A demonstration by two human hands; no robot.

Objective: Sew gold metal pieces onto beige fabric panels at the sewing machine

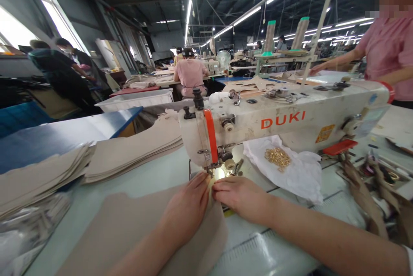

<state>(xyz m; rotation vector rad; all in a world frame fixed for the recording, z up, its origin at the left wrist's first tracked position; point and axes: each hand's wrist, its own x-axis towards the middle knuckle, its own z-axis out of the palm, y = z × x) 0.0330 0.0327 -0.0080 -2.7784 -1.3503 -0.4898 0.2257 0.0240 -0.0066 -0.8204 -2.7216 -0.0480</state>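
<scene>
Laying the left hand (189, 203) open, palm down with fingers straight, on a large beige fabric piece (135, 224) that spreads from the lower left of the frame to the centre. Bringing the right hand (240, 196) up just beside it, right of centre, fingertips bent at the fabric's right edge; cannot tell whether pinching the edge or only pressing. Holding both sets of fingertips close to the needle area of a white sewing machine (251, 116), marked DUKI in orange and reaching from the centre to the right. Resting on a pale green tabletop (277, 250), with ruler marks along the bottom of the frame. Also showing two stacks at left: layered beige pieces (135, 149) left of the machine and more layers (41, 177) at the left edge, with clear plastic (35, 228) below. Seeing gold-coloured metal bits (278, 158) on white wrapping (303, 170) right of centre, under the machine's arm. Including two thread cones (269, 39) at upper right, a person in pink (395, 48) standing at the right edge, and a seated person (190, 73), back turned, at upper centre.
</scene>
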